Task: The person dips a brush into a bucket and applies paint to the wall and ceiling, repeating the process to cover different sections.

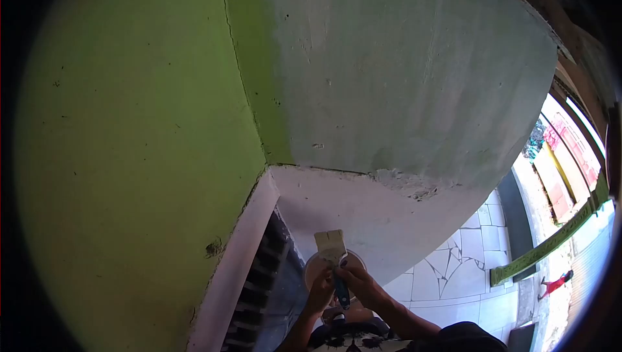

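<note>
Your brush [333, 256] has cream bristles and a dark blue handle; you face a green wall [129, 131], a grey-green wall [414, 73] and a pale, dark-lined floor [457, 261].

Paintbrush [332, 246]: pale matt bristles, dark handle reads as smooth plastic. Bucket [311, 268]: looks plastic, smooth rim. Green wall [129, 118]: matt paint, lightly pitted. Grey wall [389, 73]: streaky matt paint, flaking rough plaster low down. Floor [463, 271]: smooth irregular tile, slight sheen. Post [543, 252]: rough-textured.
</note>
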{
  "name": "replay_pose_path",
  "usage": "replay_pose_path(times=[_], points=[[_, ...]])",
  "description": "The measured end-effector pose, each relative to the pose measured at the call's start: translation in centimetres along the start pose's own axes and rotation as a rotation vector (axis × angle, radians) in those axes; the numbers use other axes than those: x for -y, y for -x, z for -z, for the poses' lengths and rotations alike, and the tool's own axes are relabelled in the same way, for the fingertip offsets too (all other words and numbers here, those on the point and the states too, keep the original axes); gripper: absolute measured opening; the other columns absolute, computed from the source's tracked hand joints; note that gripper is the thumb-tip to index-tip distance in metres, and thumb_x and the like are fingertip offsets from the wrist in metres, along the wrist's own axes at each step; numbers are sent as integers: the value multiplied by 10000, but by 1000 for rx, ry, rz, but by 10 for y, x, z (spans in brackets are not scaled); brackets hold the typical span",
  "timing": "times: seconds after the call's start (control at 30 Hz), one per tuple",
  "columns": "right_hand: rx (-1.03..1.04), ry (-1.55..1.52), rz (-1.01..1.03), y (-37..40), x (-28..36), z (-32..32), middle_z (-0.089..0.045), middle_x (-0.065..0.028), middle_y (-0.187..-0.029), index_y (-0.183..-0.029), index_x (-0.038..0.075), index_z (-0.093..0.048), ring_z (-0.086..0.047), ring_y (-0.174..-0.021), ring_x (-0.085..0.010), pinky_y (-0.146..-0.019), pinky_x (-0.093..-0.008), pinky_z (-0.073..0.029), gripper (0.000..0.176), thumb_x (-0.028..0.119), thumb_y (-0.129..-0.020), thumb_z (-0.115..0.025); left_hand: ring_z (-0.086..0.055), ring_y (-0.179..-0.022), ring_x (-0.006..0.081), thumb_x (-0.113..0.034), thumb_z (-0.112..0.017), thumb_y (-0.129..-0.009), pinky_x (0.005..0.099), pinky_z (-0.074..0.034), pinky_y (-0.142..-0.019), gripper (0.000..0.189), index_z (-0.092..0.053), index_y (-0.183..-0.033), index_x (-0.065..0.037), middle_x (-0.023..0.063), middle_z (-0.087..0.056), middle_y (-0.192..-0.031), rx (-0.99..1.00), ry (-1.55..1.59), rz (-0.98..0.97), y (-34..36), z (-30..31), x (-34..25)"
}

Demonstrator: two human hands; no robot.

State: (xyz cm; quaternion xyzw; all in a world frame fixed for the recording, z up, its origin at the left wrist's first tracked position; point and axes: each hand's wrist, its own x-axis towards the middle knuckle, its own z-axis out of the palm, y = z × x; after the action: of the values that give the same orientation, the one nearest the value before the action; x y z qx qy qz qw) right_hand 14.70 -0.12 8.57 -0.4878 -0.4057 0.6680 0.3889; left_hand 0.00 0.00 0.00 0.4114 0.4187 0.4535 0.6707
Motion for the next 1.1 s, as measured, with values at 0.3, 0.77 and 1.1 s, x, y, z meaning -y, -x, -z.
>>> replay_pose_path(times=[0.3,0.77,1.1], points=[[344,-314,-40,-50,-21,41,-634,-131,-1109,-1177,-96,-578,-610,-975,-147,-903,-257,-471,387,233,-1016,-453,-577,-750,86,-357,-680,-892,219,-445,-691,391,-629,-1084,-20,15,-646,-846,-78,-129,19,-12,25,-56],[75,879,157,-36,49,57,-613,-140,-799,-1174,-22,-579,-640,-768,-249,-721,-384,-524,288,153,-947,-541,-516,-659,71,-214,-638,-885,237,-390,-621,243,-625,-1054,-40,25,-661,-778,-251,-176,75,32,59,-35],[175,901,458,-58,100,25,-645,-160,-882,-1059,13,-698,-643,-754,-270,-674,-342,-501,246,44,-815,-705,-373,-463,40,-205,-385,-953,197,-297,-442,279,-576,-1029,-16,45,-606,-663,-271,4,-5,39,75,-79]])
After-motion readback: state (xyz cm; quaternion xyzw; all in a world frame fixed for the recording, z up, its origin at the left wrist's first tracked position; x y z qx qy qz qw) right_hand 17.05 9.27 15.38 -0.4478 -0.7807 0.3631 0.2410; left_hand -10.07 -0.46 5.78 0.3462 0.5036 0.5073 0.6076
